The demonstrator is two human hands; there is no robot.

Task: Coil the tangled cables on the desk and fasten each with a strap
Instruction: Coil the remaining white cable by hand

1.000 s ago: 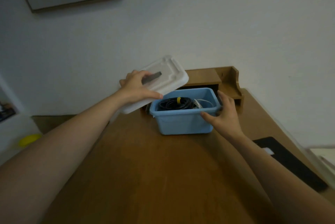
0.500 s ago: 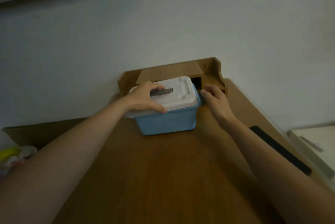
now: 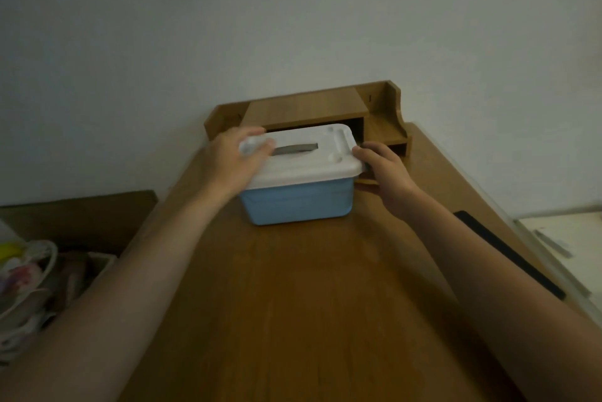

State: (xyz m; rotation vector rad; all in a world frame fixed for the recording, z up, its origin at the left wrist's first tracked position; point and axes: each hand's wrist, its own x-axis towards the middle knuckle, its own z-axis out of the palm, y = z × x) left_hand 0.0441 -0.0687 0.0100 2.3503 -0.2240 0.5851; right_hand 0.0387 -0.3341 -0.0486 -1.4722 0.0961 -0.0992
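I have my left hand [image 3: 233,162] curled over the left end of the white lid [image 3: 309,163], thumb on top, and my right hand [image 3: 384,172] pinching its right rim, thumb above, fingers tucked down the side. Both grasp the lid, which sits on the blue storage box [image 3: 298,204] at the far end of the desk [image 3: 309,304], just before the wooden organizer [image 3: 309,106]. No cable shows; if any are inside, the lid hides them. I judge the box light, rigid, smooth plastic, prone to slide, so the ends or the grey handle [image 3: 294,150] are the places to hold.
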